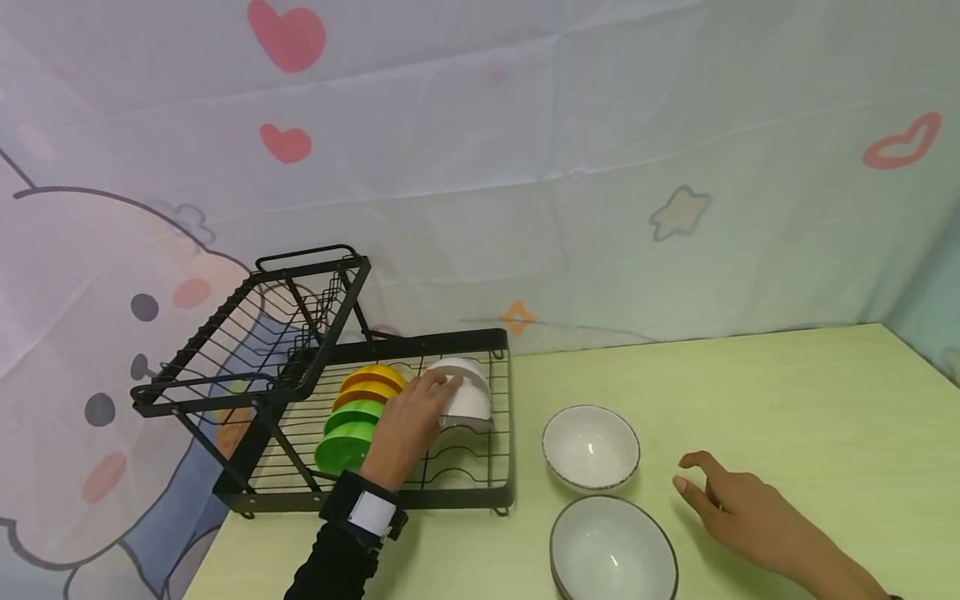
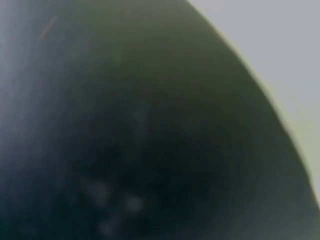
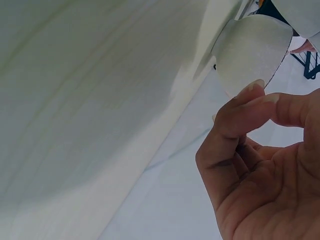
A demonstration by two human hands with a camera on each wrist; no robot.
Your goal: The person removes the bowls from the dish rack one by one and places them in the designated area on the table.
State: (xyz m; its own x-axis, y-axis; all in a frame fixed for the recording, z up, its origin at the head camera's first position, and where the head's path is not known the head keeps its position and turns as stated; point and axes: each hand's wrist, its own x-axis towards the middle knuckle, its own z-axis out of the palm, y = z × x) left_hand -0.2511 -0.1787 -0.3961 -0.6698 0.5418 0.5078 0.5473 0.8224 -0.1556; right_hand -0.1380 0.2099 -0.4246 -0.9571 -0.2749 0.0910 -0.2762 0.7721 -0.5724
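From my end, head view, left side first: cloth backdrop (image 1: 600, 100) with a printed cartoon face (image 1: 67, 333), then the black dish rack (image 1: 450, 499), whose raised upper tier (image 1: 335, 327) overhangs the left part of its lower one. Its slanted struts cross in front of the wires there, so I lose some detail. In the lower tier, two yellow bowls (image 1: 372, 377) and two green bowls (image 1: 345, 450) stand tipped on edge in a row; the left hand (image 1: 408, 423) crosses close on their right and covers part of the nearer ones. A black wristband (image 1: 352, 500) and dark sleeve hide more of the front rail. That hand's fingers are bent over the edge of a white bowl (image 1: 471, 404), gripping it at the right end of the lower tier; I can't see the thumb. Another pale rim shows just behind. Right of the rack, on the pale green table (image 1: 787, 400), I have a single dark-rimmed bowl (image 1: 591, 446), opening up, and just nearer, a bowl stack (image 1: 613, 550) cut by the bottom edge; I can't count its layers. Farther right, the right hand (image 1: 757, 517) hovers with nothing in it, fingers loosely curved, thumb and forefinger a little apart. Left wrist feed: a dark blur fills most of it, unreadable. Right wrist feed: pale bowls beyond the fingertips, partly cut off at the upper corner.
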